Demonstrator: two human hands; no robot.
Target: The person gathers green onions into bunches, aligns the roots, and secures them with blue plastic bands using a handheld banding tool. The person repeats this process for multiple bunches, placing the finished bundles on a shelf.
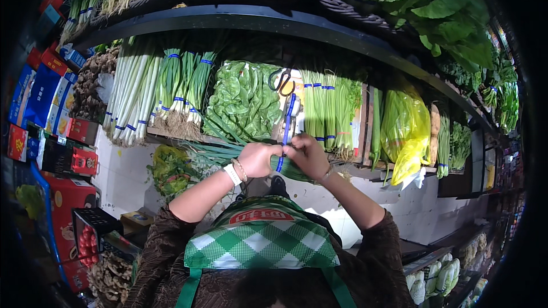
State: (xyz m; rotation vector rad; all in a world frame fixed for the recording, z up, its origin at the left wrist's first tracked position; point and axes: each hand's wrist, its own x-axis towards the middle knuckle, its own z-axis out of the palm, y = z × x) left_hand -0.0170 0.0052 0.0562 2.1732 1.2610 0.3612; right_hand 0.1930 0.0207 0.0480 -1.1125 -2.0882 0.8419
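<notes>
My left hand (257,158) is closed round a bunch of long thin green leaves, like scallions or garlic chives (216,147), which stick out to its left and pass under both hands. Pressed close beside it, my right hand (309,157) has its fingers pinched on a blue binding tape (289,117). The tape stretches from the shelf toward me, between the hands and across the bunch. Just beyond its far end lies a pair of dark-handled scissors (282,81). My fingers hide part of the tape and of the bunch.
Along the shelf stand tied scallions (132,88), loose leafy greens (242,100), banded green stalks (325,105) and a yellow plastic bag (404,125). A dark shelf edge (240,16) crosses above. On the floor lie vegetable scraps (171,171); boxes (68,194) stand at the left.
</notes>
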